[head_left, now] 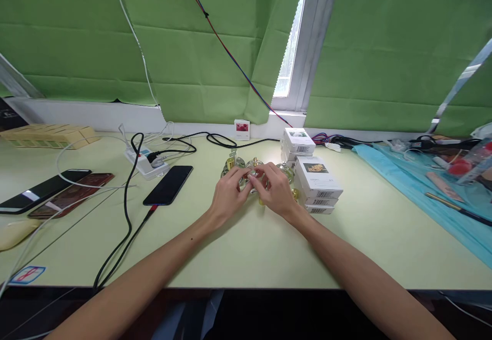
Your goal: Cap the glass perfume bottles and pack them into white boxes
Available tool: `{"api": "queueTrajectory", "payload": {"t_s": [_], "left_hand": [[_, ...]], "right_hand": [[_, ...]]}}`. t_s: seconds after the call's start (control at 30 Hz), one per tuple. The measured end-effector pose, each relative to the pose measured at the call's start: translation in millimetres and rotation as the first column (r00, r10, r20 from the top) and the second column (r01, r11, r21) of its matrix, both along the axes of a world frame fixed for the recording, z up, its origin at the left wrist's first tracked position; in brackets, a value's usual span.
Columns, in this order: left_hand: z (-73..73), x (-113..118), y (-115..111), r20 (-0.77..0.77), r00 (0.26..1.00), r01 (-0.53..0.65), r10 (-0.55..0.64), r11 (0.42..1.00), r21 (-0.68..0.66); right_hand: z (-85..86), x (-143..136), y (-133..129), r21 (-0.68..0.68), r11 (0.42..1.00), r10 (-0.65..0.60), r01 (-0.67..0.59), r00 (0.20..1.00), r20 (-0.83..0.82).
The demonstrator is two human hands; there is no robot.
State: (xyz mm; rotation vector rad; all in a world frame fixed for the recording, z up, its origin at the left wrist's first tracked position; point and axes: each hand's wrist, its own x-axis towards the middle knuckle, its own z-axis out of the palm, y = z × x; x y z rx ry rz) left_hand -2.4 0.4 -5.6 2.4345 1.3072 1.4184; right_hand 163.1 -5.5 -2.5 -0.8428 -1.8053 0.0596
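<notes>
Left hand [227,191] and right hand [277,187], fingers bent, meet at clear glass bottles with gold fittings [254,162], well behind the front edge of the pale yellow-green surface [261,250]; whether either grips, I cannot tell

Green curtains [200,78] line the upper frame. Window [292,53], upper centre-right, shows daylight. Pale table [369,217] spans below.

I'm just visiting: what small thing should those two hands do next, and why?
Probably a slight, gentle fingertip adjustment, nothing wide. The left hand and right hand meet fingertip to fingertip among closely grouped glassware, and white boxes are stacked beside the right hand, so a broad motion might knock something. Exactly what they pinch is unclear.
</notes>
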Motion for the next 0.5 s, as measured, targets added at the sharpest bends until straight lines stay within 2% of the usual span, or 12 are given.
{"api": "queueTrajectory", "payload": {"t_s": [0.3, 0.5], "left_hand": [[2.2, 1.4, -2.3, -0.013, 1.0, 0.004, -0.004, 0.999, -0.048], [3.0, 1.6, -2.4, -0.055, 0.998, -0.045, 0.037, 0.986, -0.162]], "right_hand": [[1.1, 2.5, 1.6, 0.068, 0.996, -0.045, 0.051, 0.996, -0.076], [0.4, 9.3, 7.6, 0.078, 0.983, -0.152, 0.166, 0.975, -0.165]]}}
